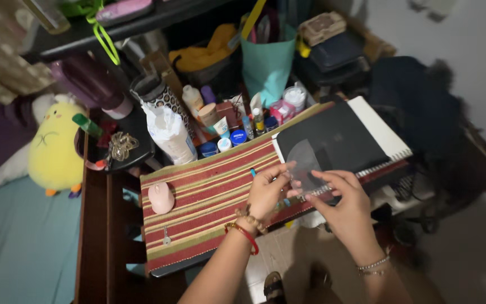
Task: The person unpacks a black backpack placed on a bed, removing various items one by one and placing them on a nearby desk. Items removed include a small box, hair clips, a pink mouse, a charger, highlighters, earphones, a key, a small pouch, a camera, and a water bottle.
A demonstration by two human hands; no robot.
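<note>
At the far left a yellow plush chick [54, 147] lies on the bed, and near it a dark tray [133, 149] holds a small chain. On the striped red table runner [198, 208] rests a pink computer mouse [161, 197], well apart from the hands. Behind the runner stand a white bag [170, 134] and several small jars and tubes [237, 132]. The left hand [266, 191], with a red bracelet on its wrist, pinches the left edge of a clear plastic sheet [305, 166] between thumb and fingers. The sheet is held up in the air between both hands, above the front edge of a black spiral notebook [333, 141]. The right hand [341, 200] grips the lower right part of the sheet, with its fingers curled narrow around it. A teal bag [266, 65] stands behind the notebook.
</note>
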